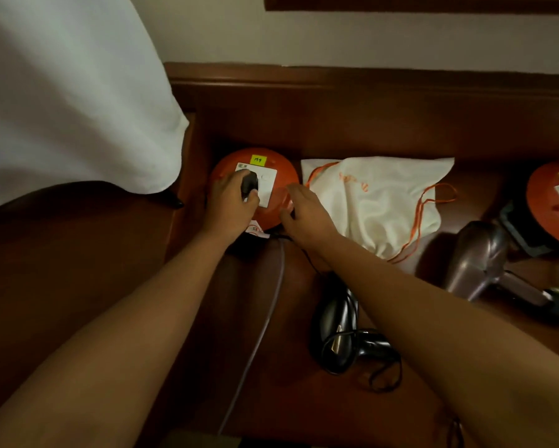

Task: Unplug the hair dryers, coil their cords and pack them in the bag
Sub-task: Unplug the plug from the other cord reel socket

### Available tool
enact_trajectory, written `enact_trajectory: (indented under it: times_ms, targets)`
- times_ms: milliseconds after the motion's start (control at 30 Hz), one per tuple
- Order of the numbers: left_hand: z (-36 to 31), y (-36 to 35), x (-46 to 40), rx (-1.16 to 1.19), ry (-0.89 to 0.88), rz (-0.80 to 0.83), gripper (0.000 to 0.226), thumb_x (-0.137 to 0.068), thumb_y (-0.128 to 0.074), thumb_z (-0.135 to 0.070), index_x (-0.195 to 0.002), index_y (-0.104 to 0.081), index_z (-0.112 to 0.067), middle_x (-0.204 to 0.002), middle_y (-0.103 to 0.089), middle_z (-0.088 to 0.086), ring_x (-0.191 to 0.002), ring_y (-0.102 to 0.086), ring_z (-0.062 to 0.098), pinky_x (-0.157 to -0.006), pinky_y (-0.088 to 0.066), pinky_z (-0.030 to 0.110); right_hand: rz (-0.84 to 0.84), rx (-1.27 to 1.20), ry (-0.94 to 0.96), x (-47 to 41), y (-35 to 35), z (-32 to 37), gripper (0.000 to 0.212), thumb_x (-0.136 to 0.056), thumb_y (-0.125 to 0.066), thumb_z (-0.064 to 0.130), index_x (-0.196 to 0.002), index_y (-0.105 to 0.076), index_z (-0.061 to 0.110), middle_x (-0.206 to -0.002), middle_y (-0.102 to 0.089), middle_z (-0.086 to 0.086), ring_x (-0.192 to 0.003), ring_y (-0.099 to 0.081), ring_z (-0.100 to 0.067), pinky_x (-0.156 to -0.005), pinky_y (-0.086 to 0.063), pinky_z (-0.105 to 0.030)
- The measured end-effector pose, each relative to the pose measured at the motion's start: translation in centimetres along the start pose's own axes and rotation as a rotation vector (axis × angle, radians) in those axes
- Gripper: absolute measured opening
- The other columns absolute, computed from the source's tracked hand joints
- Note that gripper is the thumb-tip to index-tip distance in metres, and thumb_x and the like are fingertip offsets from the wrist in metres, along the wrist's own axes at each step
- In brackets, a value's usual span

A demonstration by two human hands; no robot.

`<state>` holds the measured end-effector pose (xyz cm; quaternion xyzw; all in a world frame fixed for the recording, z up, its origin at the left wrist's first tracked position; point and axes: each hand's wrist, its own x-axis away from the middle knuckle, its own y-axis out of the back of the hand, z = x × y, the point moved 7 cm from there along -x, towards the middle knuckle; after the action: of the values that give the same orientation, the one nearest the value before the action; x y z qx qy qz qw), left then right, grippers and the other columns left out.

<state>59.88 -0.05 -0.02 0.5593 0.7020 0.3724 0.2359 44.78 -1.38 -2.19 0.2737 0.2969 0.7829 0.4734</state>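
A view from the person's head looks down on a dark wooden counter (352, 130) with a raised back ledge against a pale wall.

Near the back left of the counter sits an orange round cable reel (273, 176) with a white label and a small yellow sticker on top. The left hand (231, 202) rests on it, its grip pressed around a black plug (249, 184) that sits on the reel's white label; whether the plug is seated in a socket cannot be told. The right hand (307, 211) lies on the reel's right rim, fingers loosely spread and pressing on the orange surface, pinching nothing.

Just right of the reel, touching the right hand's side, a white drawstring bag (378, 195) lies flat with orange cords trailing from its mouth toward the counter's front.

A black hair dryer (334, 321) lies nearer the front, partly under the right forearm, its black cord looped loosely around it. A thin pale cable (262, 321) runs from the reel toward the front edge.

Toward the right, a grey-purple hair dryer (478, 260) lies on its side. At the far right edge a second orange reel (550, 202) is partly cut off by the frame.

A white cloth (64, 92) hangs at the upper left, over the counter's left end.
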Motion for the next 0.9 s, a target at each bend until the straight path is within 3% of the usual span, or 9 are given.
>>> enact_trajectory:
  times_ms: [133,300,600,900]
  targets:
    - [1.5,-0.4,-1.9,-0.161,-0.046,0.045,0.05,-0.095,-0.055,-0.027,-0.141,-0.044,-0.012,-0.144,-0.045,0.012,-0.133,-0.036,0.034,-0.108,-0.034,0.044,0.008,0.04,0.052,-2.2,-1.5,1.1,0.045,-0.093,-0.046,0.011,-0.135,-0.045,-0.005,-0.136,-0.048,-0.024,-0.127,-0.044,-0.035,-0.11,-0.033,-0.04]
    - [2.3,-1.1,-2.7,-0.238,-0.097,0.074,0.05,-0.098,-0.049,-0.033,-0.144,-0.04,-0.015,-0.146,-0.045,0.008,-0.136,-0.03,0.031,-0.109,-0.032,0.042,0.008,0.108,0.091,-3.8,-2.4,1.9,0.05,-0.089,-0.044,0.008,-0.136,-0.043,-0.007,-0.14,-0.045,-0.025,-0.131,-0.04,-0.037,-0.113,-0.028,-0.041]
    - [3.0,-1.4,-2.5,-0.2,-0.12,0.031,0.048,-0.097,-0.05,-0.035,-0.142,-0.043,-0.018,-0.142,-0.05,0.007,-0.133,-0.031,0.03,-0.103,-0.034,0.043,-0.024,0.091,0.127,-3.8,-3.1,1.2,0.054,-0.084,-0.039,0.009,-0.135,-0.046,-0.006,-0.138,-0.047,-0.025,-0.131,-0.041,-0.039,-0.112,-0.031,-0.046]
    - [2.9,-1.5,-1.9,-0.008,-0.055,0.037,0.049,-0.098,-0.05,-0.029,-0.145,-0.039,-0.017,-0.151,-0.036,0.009,-0.144,-0.015,0.027,-0.112,-0.028,0.044,-0.058,0.093,0.143,-4.0,-3.1,1.1,0.048,-0.09,-0.041,0.01,-0.134,-0.047,-0.007,-0.138,-0.049,-0.025,-0.131,-0.042,-0.038,-0.113,-0.03,-0.044]
